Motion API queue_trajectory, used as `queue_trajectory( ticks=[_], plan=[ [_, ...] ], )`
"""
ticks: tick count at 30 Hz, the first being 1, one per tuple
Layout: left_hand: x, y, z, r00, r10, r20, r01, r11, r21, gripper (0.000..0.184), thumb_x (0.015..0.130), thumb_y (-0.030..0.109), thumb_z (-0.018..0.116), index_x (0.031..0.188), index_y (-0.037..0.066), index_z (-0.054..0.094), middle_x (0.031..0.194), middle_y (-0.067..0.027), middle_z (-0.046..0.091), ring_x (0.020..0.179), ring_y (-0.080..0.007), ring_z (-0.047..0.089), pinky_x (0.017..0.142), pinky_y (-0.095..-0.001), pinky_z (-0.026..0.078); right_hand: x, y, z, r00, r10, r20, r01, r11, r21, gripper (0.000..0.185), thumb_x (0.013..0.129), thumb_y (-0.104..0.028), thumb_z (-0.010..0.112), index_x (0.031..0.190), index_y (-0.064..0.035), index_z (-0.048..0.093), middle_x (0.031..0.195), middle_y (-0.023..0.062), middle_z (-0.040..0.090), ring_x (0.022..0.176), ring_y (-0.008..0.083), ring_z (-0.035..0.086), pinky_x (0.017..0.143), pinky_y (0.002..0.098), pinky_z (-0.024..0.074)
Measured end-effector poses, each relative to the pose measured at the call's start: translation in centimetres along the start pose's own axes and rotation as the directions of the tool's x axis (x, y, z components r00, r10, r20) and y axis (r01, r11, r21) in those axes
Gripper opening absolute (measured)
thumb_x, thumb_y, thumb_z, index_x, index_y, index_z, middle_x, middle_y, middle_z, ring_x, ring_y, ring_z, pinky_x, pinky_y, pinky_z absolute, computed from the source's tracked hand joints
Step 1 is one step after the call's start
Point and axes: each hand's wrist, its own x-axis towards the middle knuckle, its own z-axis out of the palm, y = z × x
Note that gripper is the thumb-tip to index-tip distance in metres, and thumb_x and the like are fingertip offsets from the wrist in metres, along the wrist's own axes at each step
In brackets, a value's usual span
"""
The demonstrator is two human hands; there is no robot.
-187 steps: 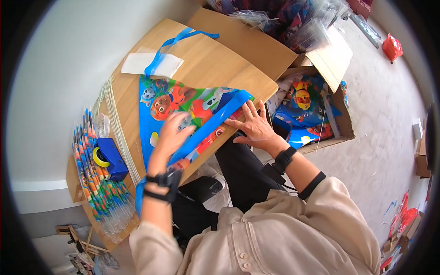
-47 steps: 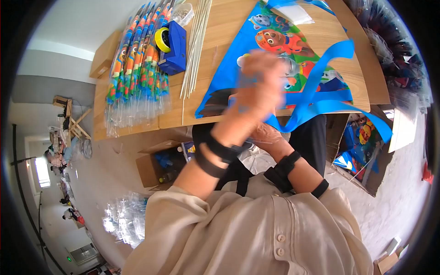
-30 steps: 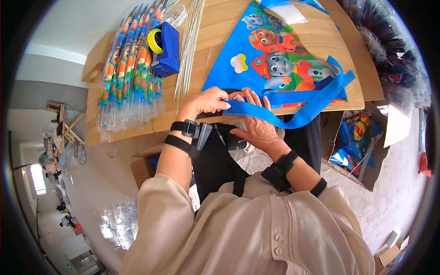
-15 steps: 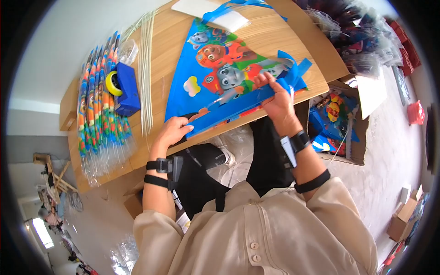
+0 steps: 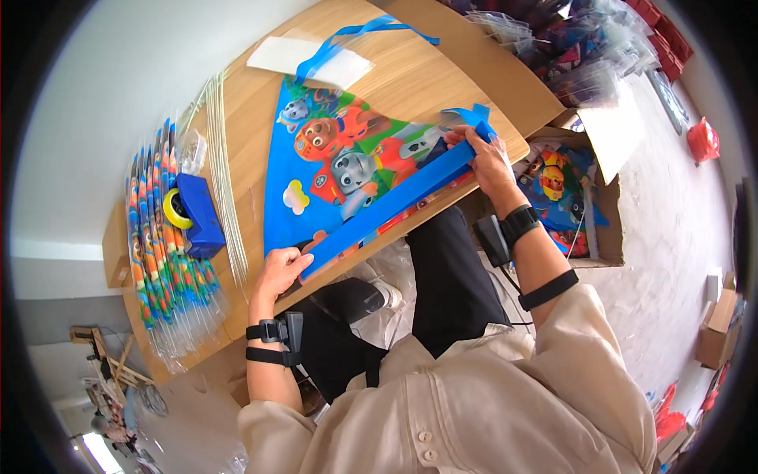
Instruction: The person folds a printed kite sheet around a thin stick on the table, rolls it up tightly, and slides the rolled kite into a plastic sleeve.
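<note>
A printed kite sheet (image 5: 351, 170) with cartoon dogs on blue and green lies on the wooden table in front of me. Along its near edge a blue band (image 5: 387, 207) is folded over, running slantwise between my hands. My left hand (image 5: 278, 274) pinches the band's lower left end at the table's edge, thumb on top. At the other end, my right hand (image 5: 491, 167) grips the band, its fingers closed near a bunch of blue ribbon (image 5: 474, 116). More blue ribbon (image 5: 332, 49) trails from the sheet's far tip, across a white sheet (image 5: 272, 57).
Thin white rods (image 5: 221, 178) lie left of the kite, beside a blue tape dispenser (image 5: 201, 215) and rolled kites in clear sleeves (image 5: 154, 237). Right of the table stands a cardboard box (image 5: 609, 237) holding more printed kites. Plastic-wrapped bundles (image 5: 588, 67) are heaped at far right.
My right hand has gone from open, raised fingers to closing on the band's right end. The band now looks straighter between my hands. The whole view has shifted and turned a little.
</note>
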Motion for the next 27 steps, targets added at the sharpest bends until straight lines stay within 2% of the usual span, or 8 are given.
queue_trajectory(
  ticks=[6,8,13,17,20,23,26,27],
  plan=[
    [0.4,0.3,0.5,1.0,0.011,0.01,-0.011,1.0,0.011,0.033,0.084,0.029,0.069,0.069,0.0,0.063,0.056,-0.0067,0.059,0.052,-0.0117,0.055,0.049,-0.031,0.042,0.6,0.2,-0.6,0.999,-0.037,-0.036,0.037,0.999,0.004,0.026,0.096,-0.021,0.057,0.102,0.0039,0.062,0.096,0.0151,0.067,0.09,0.0226,0.067,0.081,0.0334,0.0564],
    [0.4,1.3,0.9,0.998,-0.062,-0.032,0.067,0.987,0.15,0.029,0.08,0.026,0.071,0.068,0.001,0.063,0.056,-0.0114,0.06,0.052,-0.0188,0.058,0.052,-0.0349,0.044,1.4,1.2,-0.8,0.943,-0.327,0.062,0.326,0.868,-0.374,0.02,0.094,-0.016,0.056,0.096,0.002,0.065,0.087,0.0114,0.068,0.079,0.0185,0.066,0.074,0.0314,0.0539],
    [-0.7,4.2,1.4,0.984,0.049,-0.169,0.032,0.896,0.444,0.027,0.072,0.021,0.077,0.083,0.004,0.059,0.075,-0.018,0.065,0.075,-0.0392,0.064,0.064,-0.0453,0.048,0.7,1.8,-1.1,0.954,-0.294,0.055,0.293,0.883,-0.366,0.013,0.095,-0.01,0.055,0.093,0.0004,0.062,0.087,0.0088,0.066,0.08,0.0164,0.065,0.073,0.031,0.0521],
    [-1.0,8.5,2.0,0.945,0.118,-0.305,0.046,0.876,0.481,0.028,0.073,0.017,0.076,0.09,0.004,0.058,0.077,-0.0167,0.064,0.071,-0.0366,0.062,0.063,-0.0441,0.047,0.1,2.0,-0.9,0.949,-0.307,0.07,0.313,0.891,-0.328,0.013,0.094,-0.012,0.056,0.095,-0.0011,0.063,0.088,0.008,0.064,0.081,0.0155,0.061,0.073,0.0311,0.0504],
    [2.2,14.1,3.3,0.852,0.409,-0.328,-0.35,0.91,0.224,0.028,0.076,0.011,0.072,0.099,0.003,0.058,0.082,-0.0127,0.06,0.069,-0.0281,0.057,0.062,-0.0394,0.046,-0.2,2.1,-1.1,0.924,-0.361,0.127,0.38,0.829,-0.411,0.014,0.093,-0.013,0.057,0.095,-0.0016,0.064,0.088,0.0104,0.064,0.083,0.0196,0.062,0.073,0.0339,0.0495],
    [8.5,19.4,6.7,0.722,0.638,-0.266,-0.631,0.766,0.125,0.043,0.078,0.019,0.072,0.113,-0.002,0.058,0.108,-0.0188,0.06,0.105,-0.0323,0.057,0.091,-0.041,0.045,-0.5,1.8,-1.2,0.906,-0.392,0.158,0.415,0.754,-0.509,0.014,0.09,-0.012,0.058,0.096,-0.0014,0.065,0.088,0.0124,0.064,0.083,0.0245,0.062,0.073,0.0357,0.0488],
    [14.1,22.8,10.6,0.739,0.621,-0.261,-0.641,0.767,0.01,0.052,0.075,0.023,0.077,0.115,-0.005,0.06,0.11,-0.0199,0.063,0.102,-0.0313,0.06,0.094,-0.0387,0.046,-0.7,1.8,-1.1,0.877,-0.444,0.185,0.474,0.731,-0.491,0.012,0.088,-0.009,0.06,0.095,-0.0018,0.065,0.091,0.0136,0.064,0.084,0.0281,0.062,0.074,0.0361,0.049],
    [15.2,24.1,11.1,0.873,0.483,-0.062,-0.476,0.821,-0.315,0.048,0.075,0.019,0.077,0.114,-0.004,0.061,0.106,-0.0147,0.064,0.096,-0.0246,0.061,0.086,-0.0341,0.048,-0.5,2.2,-1.3,0.877,-0.443,0.187,0.474,0.73,-0.492,0.012,0.088,-0.009,0.06,0.095,-0.0018,0.065,0.091,0.0136,0.064,0.084,0.0281,0.062,0.074,0.0361,0.049]
  ],
)
